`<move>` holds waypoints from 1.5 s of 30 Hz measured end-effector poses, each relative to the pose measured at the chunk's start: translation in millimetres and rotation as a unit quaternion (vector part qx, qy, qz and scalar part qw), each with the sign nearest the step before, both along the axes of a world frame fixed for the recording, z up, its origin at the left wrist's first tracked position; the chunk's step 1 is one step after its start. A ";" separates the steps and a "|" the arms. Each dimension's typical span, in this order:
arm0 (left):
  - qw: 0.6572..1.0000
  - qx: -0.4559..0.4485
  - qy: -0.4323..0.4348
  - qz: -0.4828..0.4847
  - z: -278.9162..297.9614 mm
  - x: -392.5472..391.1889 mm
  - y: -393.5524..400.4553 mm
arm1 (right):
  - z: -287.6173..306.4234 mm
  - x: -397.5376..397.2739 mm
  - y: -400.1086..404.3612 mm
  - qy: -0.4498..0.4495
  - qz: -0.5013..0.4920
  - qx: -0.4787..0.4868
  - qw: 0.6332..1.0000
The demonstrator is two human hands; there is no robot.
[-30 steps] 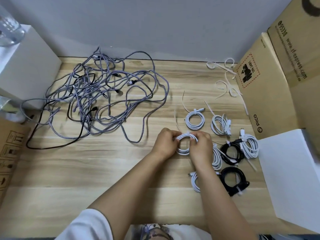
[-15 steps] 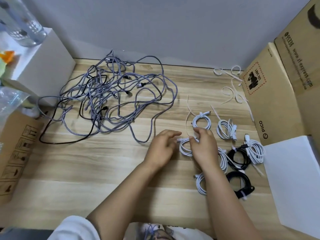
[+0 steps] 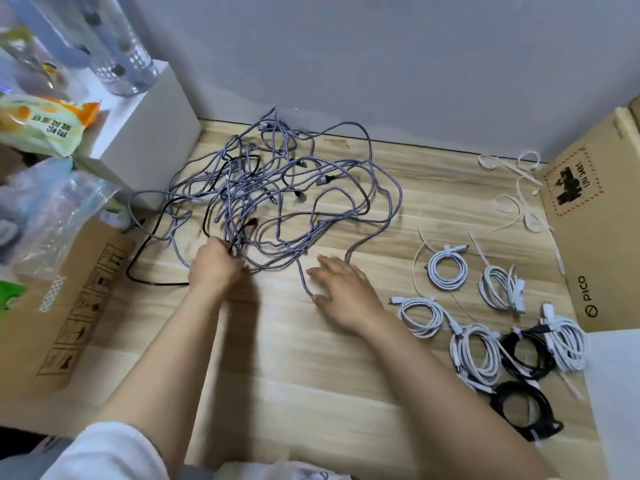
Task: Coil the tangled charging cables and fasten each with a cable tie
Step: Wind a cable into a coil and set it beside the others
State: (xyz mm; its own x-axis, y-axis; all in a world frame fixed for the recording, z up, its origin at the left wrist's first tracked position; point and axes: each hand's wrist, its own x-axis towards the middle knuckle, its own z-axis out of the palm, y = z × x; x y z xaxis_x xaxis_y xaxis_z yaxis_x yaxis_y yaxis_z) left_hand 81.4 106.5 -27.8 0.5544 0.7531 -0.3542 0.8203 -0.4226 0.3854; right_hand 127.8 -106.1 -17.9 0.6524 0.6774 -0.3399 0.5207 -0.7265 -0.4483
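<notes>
From the head cam, your left hand (image 3: 215, 263) is grabbing a bunch of strands at the near edge of the tangled cables (image 3: 277, 188) — the grey braided mess, with a black cable (image 3: 145, 258) mixed in, sprawls across the wooden table (image 3: 311, 375) toward the wall. Your right hand (image 3: 341, 292) is flat and relaxed, fingers spread, holding nothing, right beside a loose braided loop. The coiled cables (image 3: 485, 327) sit tied up at your right, white and black, with spare cable ties (image 3: 512, 192) near the cardboard box (image 3: 595, 237).
</notes>
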 end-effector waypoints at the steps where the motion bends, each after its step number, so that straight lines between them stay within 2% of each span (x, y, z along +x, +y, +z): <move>1: 0.999 0.000 0.031 -0.014 -1.1 -0.4 0.8 | -4.4 -0.4 -1.3 0.008 0.000 -0.015 1.000; 3: 0.999 0.018 0.034 -0.037 1.7 -1.1 -3.0 | -10.8 -1.5 -7.7 0.013 0.001 -0.030 0.999; 6: 0.995 0.018 -0.043 -0.091 14.3 3.2 -15.0 | -18.5 -1.0 -17.3 0.015 -0.010 -0.031 0.999; 8: 0.980 -0.084 -0.127 -0.129 26.8 6.8 -32.1 | -19.0 0.0 -18.5 0.026 -0.029 -0.024 0.999; 10: 0.952 -0.186 -0.199 -0.140 41.7 9.0 -51.4 | -13.4 -0.1 -13.3 0.055 -0.097 0.052 0.992; 11: 0.937 -0.222 -0.233 -0.136 47.2 9.9 -58.9 | -6.0 -1.2 -9.5 0.078 -0.153 0.128 0.977; 13: 0.904 -0.278 -0.308 -0.102 57.3 11.1 -71.8 | 11.9 -2.0 -1.3 0.149 -0.262 0.280 0.911; 14: 0.884 -0.307 -0.347 -0.069 61.5 10.7 -76.6 | 21.9 -1.6 2.1 0.184 -0.294 0.326 0.879; 17: 0.816 -0.360 -0.453 0.016 76.1 5.6 -91.2 | 48.9 -2.2 11.0 0.242 -0.285 0.381 0.846; 19: 0.806 -0.327 -0.494 -0.011 78.8 2.8 -98.0 | 62.9 -4.4 17.6 0.283 -0.251 0.445 0.812; 21: 0.812 -0.302 -0.490 -0.095 76.2 -1.2 -103.6 | 76.7 -7.1 22.0 0.301 -0.240 0.492 0.781; 26: 0.835 -0.285 -0.395 -0.256 70.4 -14.6 -112.3 | 98.9 -12.0 14.1 0.256 -0.262 0.511 0.778; 27: 0.837 -0.280 -0.377 -0.281 67.9 -17.4 -110.5 | 104.8 -13.6 9.8 0.276 -0.269 0.526 0.758; 30: 0.877 -0.200 -0.291 -0.326 48.6 -29.8 -92.0 | 123.8 -15.0 -9.1 0.328 -0.289 0.613 0.658; 32: 0.908 -0.140 -0.236 -0.318 29.8 -39.5 -72.0 | 135.0 -12.3 -27.2 0.322 -0.307 0.643 0.624; 34: 0.933 -0.101 -0.207 -0.277 22.0 -46.7 -56.4 | 138.9 -8.7 -45.8 0.302 -0.333 0.634 0.629; 36: 0.942 -0.060 -0.226 -0.243 24.4 -46.7 -49.5 | 133.3 -7.9 -57.1 0.288 -0.361 0.583 0.668; 40: 0.923 0.009 -0.280 -0.264 54.3 -38.7 -69.7 | 114.4 -22.0 -47.1 0.204 -0.336 0.458 0.797; 42: 0.901 0.047 -0.299 -0.310 73.1 -36.0 -85.9 | 101.6 -30.1 -32.8 0.196 -0.292 0.431 0.831; 45: 0.879 0.082 -0.301 -0.361 93.0 -34.6 -98.5 | 81.4 -38.8 -17.5 0.199 -0.268 0.386 0.860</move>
